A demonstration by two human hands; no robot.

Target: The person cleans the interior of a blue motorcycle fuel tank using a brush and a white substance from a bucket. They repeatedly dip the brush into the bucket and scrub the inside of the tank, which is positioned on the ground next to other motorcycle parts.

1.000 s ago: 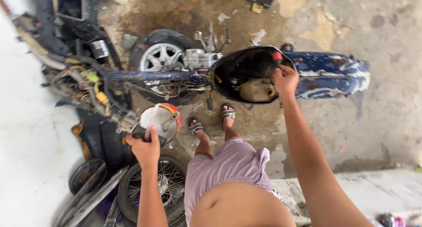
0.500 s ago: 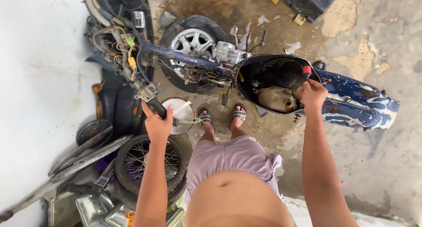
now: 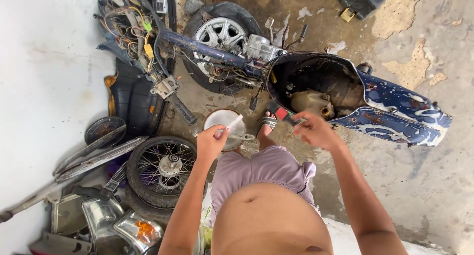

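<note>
Head view: right hand (image 3: 316, 131) closed around a red-and-black-handled tool (image 3: 282, 114), held just in front of the open seat well of the stripped blue motorcycle frame (image 3: 395, 112), near the tan fuel tank (image 3: 308, 101) inside that well. Left hand (image 3: 211, 142) pinched on a thin white stick (image 3: 232, 123), tip resting over a round white-faced headlamp shell (image 3: 222, 120), with a metal lever (image 3: 244, 136) sticking out beside the fingers. Both hands close together above the sandalled feet (image 3: 269, 122) and the mauve shorts (image 3: 261, 168).

Further out: black handlebar grip (image 3: 182, 110) free, just left of the lamp shell; tangle of coloured wiring (image 3: 133, 23) at the steering head; silver cast front wheel (image 3: 219, 33) behind the blue frame tube. Spoked wire wheel with black tyre (image 3: 163, 168) lying flat on the stained concrete floor (image 3: 419, 186), beside chrome strips (image 3: 94, 158), a small round black cover (image 3: 103, 129) and clear lamp lenses (image 3: 133, 230) at the lower left. White wall (image 3: 44, 87) along the left edge.
</note>
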